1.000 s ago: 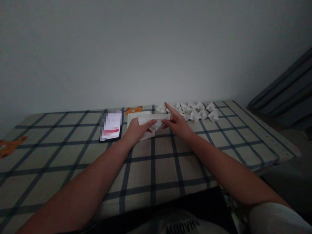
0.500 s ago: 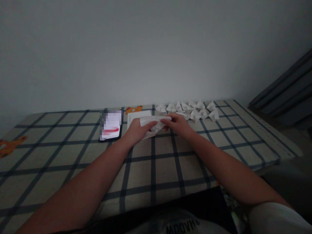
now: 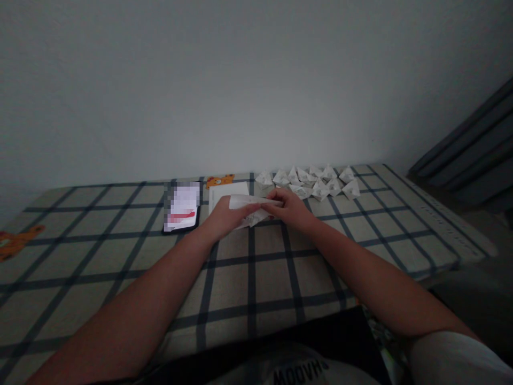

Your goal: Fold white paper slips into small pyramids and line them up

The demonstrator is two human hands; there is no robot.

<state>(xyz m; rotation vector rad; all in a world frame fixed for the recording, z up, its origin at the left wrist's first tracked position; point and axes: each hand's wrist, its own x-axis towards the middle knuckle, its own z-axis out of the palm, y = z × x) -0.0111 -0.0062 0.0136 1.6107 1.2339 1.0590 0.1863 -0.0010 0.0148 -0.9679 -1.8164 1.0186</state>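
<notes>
Folding seems midway: left hand point(image 3: 223, 217) and right hand point(image 3: 292, 208) pinch a half-creased paper sheet point(image 3: 245, 202) over a checked tablecloth point(image 3: 256, 278), small folded paper shapes point(image 3: 316, 182) just beyond.

Bare left forearm point(image 3: 160, 283) and right forearm point(image 3: 360, 278) reach forward and converge. The left hand point(image 3: 224, 216) and right hand point(image 3: 290, 209) meet, knuckles up, fingertips pinching.

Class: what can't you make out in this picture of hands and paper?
Head view, dim light:
Folded paper, held by left hand and right hand, which hide its folds.
Phone screen: blurred out, unreadable.
Small folded shapes behind: too small and overlapping to count.
Shirt lettering: cut off by bottom edge.
</notes>
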